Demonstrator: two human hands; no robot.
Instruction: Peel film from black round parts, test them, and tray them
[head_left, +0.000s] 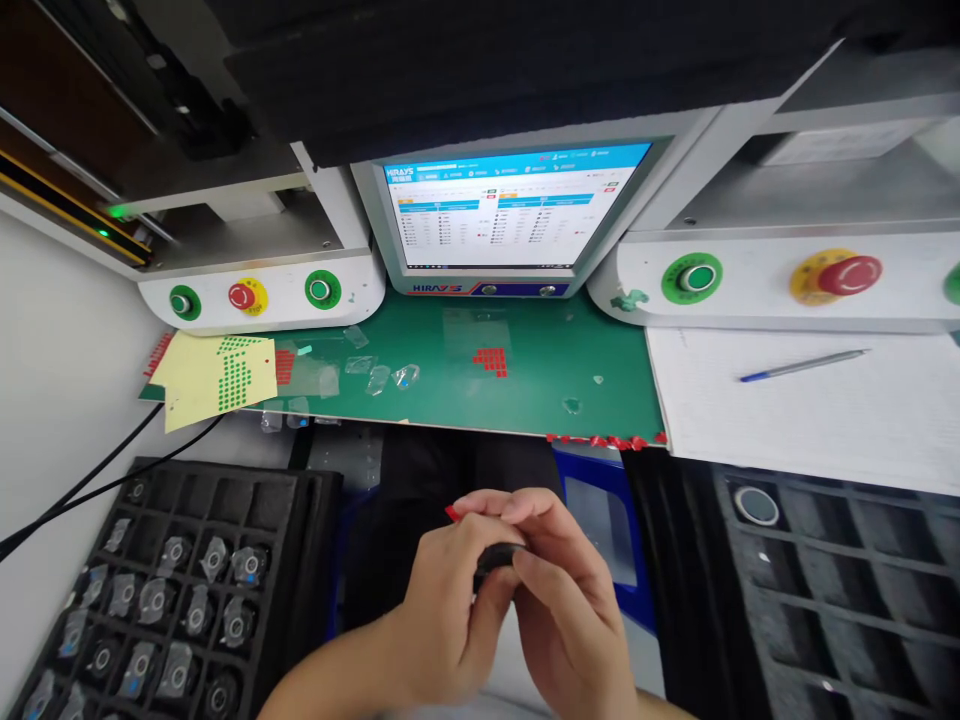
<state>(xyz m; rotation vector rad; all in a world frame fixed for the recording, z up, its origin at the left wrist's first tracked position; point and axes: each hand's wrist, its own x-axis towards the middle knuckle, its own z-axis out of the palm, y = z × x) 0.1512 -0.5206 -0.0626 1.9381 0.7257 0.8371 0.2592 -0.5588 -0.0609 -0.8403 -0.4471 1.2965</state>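
Note:
A small black part with a rounded edge (pixel 496 557) sits between my two hands, mostly hidden by fingers. My left hand (pixel 450 590) is closed round its left side. From the right, my right hand (pixel 574 595) grips the same part with thumb and bent fingers. A bit of red sticker (pixel 452 513) shows at the fingertips on the upper left; which hand it clings to I cannot tell. Both hands are held in front of the green work surface (pixel 525 400), below its front edge.
At left, a black tray (pixel 296 500) holds several round parts, many under clear film. Another tray (pixel 862 545) at right has one round part (pixel 756 506). Yellow sticker sheets (pixel 214 375), red stickers (pixel 491 361), a pen (pixel 802 366) on paper and a monitor (pixel 502 215) lie beyond.

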